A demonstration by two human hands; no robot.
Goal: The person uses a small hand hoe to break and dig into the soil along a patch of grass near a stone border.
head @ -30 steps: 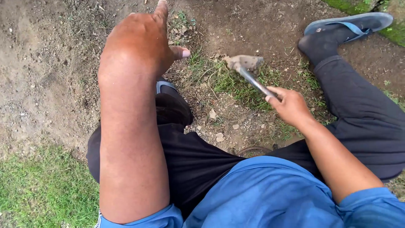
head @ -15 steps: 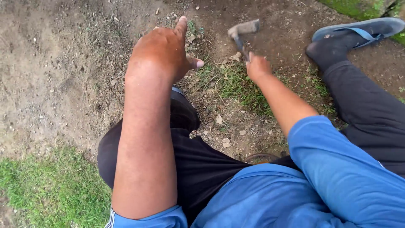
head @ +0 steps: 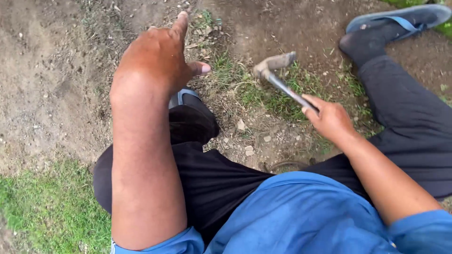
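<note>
The right hand is clamped on the dark handle of a small hoe, whose muddy blade sits up and to the left of the knuckles, over a grass patch; half a second ago that blade was further from the body, near the top of the view, and the arm has since drawn back; the left hand hangs open, fingers apart, holding nothing, above the bent knee, much as before; a blue sandal lies beyond the right hand.
</note>
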